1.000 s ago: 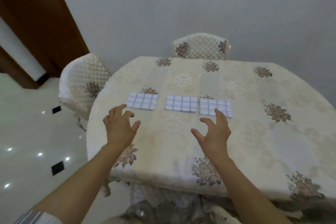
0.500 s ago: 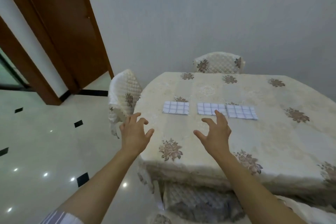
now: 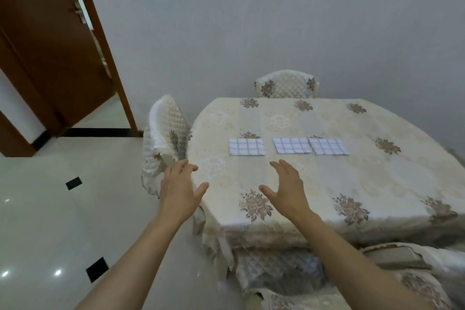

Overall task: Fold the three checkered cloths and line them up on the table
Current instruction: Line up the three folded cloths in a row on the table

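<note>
Three folded white cloths with blue checks lie flat in a row on the table (image 3: 327,178). The left cloth (image 3: 246,147) sits apart; the middle cloth (image 3: 292,145) and the right cloth (image 3: 328,146) touch edge to edge. My left hand (image 3: 180,190) hovers at the table's left edge, fingers spread and holding nothing. My right hand (image 3: 286,189) hovers over the near part of the table, also spread and empty. Both hands are well short of the cloths.
The table wears a cream floral cover that hangs over its edge. Quilted chairs stand at the left (image 3: 166,143), the far side (image 3: 286,84) and the near side (image 3: 377,277). A brown door (image 3: 50,53) stands open at left over a glossy tiled floor.
The view has pulled back and up from the table. Both hands have drawn away from the cloths toward the near edge, still spread and empty. The cloths have not moved.
</note>
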A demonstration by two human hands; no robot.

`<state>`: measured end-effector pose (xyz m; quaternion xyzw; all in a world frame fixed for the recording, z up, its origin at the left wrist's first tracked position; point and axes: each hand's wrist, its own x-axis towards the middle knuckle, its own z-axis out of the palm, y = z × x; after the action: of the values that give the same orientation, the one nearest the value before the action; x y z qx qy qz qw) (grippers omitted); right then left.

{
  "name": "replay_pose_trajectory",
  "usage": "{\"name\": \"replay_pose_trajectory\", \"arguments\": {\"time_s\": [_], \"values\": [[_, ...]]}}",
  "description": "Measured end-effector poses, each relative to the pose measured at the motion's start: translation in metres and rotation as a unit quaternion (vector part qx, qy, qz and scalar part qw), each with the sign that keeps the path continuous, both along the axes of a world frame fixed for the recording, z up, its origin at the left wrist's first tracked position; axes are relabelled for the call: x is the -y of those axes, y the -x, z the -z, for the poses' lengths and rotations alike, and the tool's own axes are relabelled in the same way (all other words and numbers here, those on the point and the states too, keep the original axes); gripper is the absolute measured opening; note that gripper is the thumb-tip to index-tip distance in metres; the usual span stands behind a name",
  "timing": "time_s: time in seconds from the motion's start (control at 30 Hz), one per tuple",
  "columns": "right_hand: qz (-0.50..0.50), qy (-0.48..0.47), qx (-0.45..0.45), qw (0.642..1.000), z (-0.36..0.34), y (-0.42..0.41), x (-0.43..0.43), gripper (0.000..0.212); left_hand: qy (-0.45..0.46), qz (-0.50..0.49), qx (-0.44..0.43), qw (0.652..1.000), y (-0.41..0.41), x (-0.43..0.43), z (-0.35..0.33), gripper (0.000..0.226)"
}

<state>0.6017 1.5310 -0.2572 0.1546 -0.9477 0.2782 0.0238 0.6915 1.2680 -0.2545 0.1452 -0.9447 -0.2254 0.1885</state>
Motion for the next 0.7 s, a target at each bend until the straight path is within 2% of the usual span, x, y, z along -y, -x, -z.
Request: {"name": "replay_pose_trajectory", "arguments": {"time_s": [0.27,0.37,0.7], "values": [[0.057,0.057,0.055,0.995,0.049,0.061,0.045,0.071,0.045,0.032,0.054,0.997,0.063,0.056,0.011,0.039],[0.082,0.063,0.081,0.991,0.062,0.086,0.055,0.07,0.065,0.045,0.082,0.993,0.106,0.072,0.014,0.046],[0.182,0.062,0.09,0.977,0.077,0.145,0.045,0.068,0.035,0.113,0.149,0.982,0.212,0.066,0.054,0.051]]}}
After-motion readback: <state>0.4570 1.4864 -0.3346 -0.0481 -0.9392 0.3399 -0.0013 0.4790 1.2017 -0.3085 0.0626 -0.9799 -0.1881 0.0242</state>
